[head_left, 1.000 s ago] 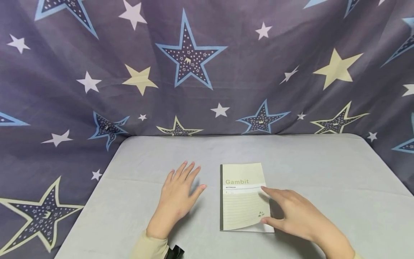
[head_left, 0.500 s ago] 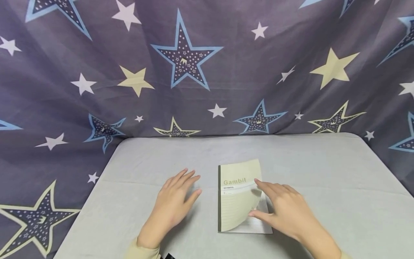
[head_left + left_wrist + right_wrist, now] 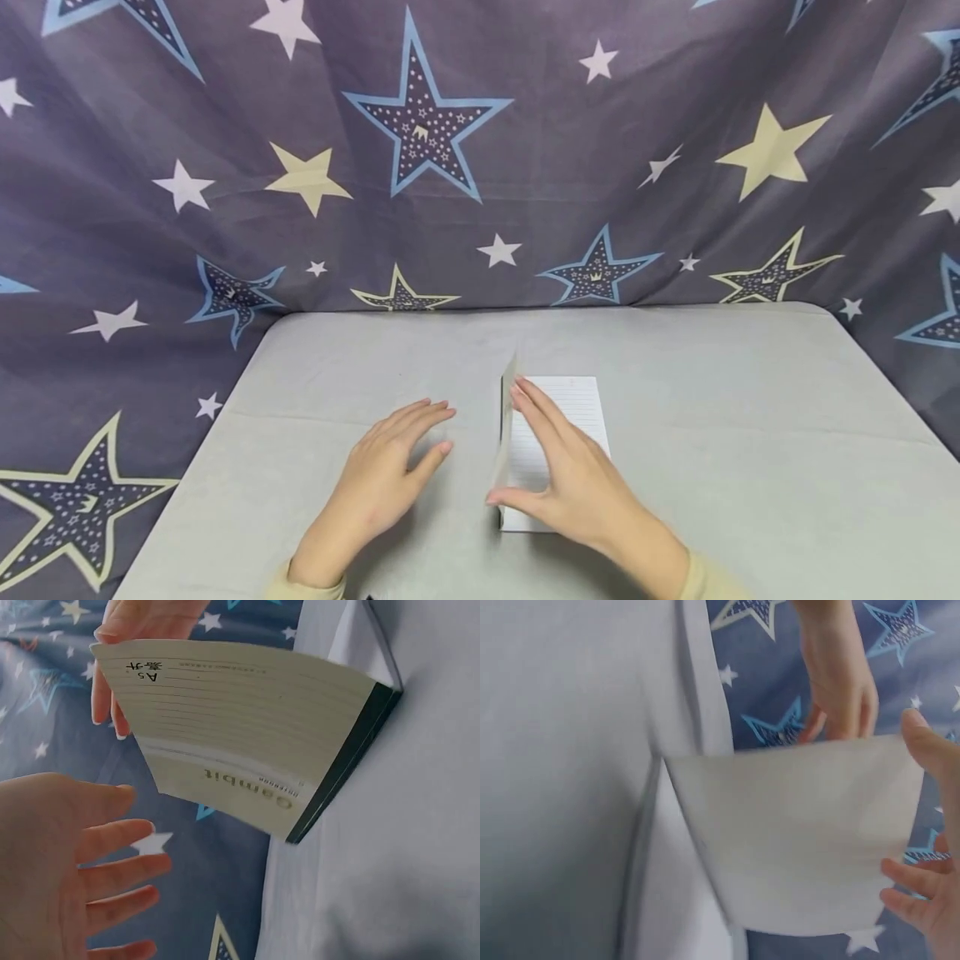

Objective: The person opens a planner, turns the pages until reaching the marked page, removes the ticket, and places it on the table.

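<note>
1 notebook (image 3: 581, 408), 1 cover (image 3: 232, 724) raised. Right hand (image 3: 585, 479) unclenched, touching cover's free edge; left hand (image 3: 375, 479) relaxed, apart. Table (image 3: 750, 433) extends both sides.

The notebook cover (image 3: 240, 705) is showing cream with olive lettering (image 3: 247, 786) and a dark spine (image 3: 343, 763). The purple-grey backdrop (image 3: 555, 192) is displaying white, yellow and blue-outlined stars (image 3: 776, 154).
</note>
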Available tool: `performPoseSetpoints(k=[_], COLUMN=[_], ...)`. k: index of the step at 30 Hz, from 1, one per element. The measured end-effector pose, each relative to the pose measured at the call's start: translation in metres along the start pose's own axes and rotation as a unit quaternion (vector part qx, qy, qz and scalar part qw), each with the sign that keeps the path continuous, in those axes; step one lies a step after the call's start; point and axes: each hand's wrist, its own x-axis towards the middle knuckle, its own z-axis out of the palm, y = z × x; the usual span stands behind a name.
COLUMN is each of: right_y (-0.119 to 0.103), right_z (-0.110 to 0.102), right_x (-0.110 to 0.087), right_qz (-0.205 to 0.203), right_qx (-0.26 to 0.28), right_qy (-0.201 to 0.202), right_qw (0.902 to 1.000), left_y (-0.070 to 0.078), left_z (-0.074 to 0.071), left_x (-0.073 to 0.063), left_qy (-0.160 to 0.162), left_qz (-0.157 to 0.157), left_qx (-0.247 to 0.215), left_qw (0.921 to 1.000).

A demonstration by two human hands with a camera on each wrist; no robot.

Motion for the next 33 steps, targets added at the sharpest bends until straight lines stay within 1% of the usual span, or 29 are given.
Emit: performPoseSetpoints(k=[3,5,7,9,11,13,15,17,19,21,25,29,31,33], right_y=[-0.006,-0.01,-0.013,-0.014,-0.015,-0.014,-0.013,-0.01,-0.007,-0.002,0.012,0.032,0.042,0.052], right_z=[0.014,0.022,0.029,0.034,0.036,0.036,0.035,0.031,0.027,0.023,0.011,-0.003,-0.01,-0.016], right_x=[0.004,0.005,0.004,0.001,-0.002,-0.006,-0.01,-0.015,-0.02,-0.025,-0.035,-0.045,-0.049,-0.053], right_qz=[0.007,0.016,0.022,0.029,0.031,0.028,0.027,0.021,0.019,0.017,-0.003,-0.023,-0.022,-0.014], right_qx=[0.033,0.039,0.028,0.006,-0.02,-0.041,-0.052,-0.057,-0.056,-0.049,-0.036,-0.037,-0.035,-0.031], right_qy=[-0.01,-0.03,-0.065,-0.114,-0.166,-0.213,-0.247,-0.266,-0.273,-0.272,-0.247,-0.212,-0.202,-0.199], right_qw=[0.9994,0.9987,0.9972,0.993,0.9855,0.9758,0.9673,0.9621,0.9603,0.961,0.9684,0.9762,0.9785,0.9793], left_y=[-0.006,-0.01,-0.014,-0.017,-0.019,-0.021,-0.023,-0.026,-0.03,-0.034,-0.042,-0.049,-0.052,-0.055], left_z=[-0.007,-0.013,-0.018,-0.024,-0.027,-0.029,-0.028,-0.024,-0.018,-0.013,-0.006,-0.003,-0.002,0.0], left_x=[-0.002,-0.003,-0.004,-0.005,-0.005,-0.005,-0.006,-0.007,-0.009,-0.011,-0.017,-0.021,-0.024,-0.026], left_qy=[0.027,0.044,0.058,0.063,0.057,0.034,0.005,-0.023,-0.044,-0.055,-0.064,-0.071,-0.074,-0.078], left_qz=[0.001,0.004,0.012,0.022,0.034,0.047,0.055,0.056,0.05,0.041,0.025,0.019,0.017,0.016], left_qx=[-0.014,-0.021,-0.029,-0.039,-0.045,-0.042,-0.031,-0.019,-0.008,-0.004,-0.001,-0.002,-0.003,-0.004], left_qw=[0.9995,0.9988,0.9978,0.997,0.9968,0.9974,0.998,0.998,0.9978,0.9977,0.9976,0.9973,0.9971,0.9968])
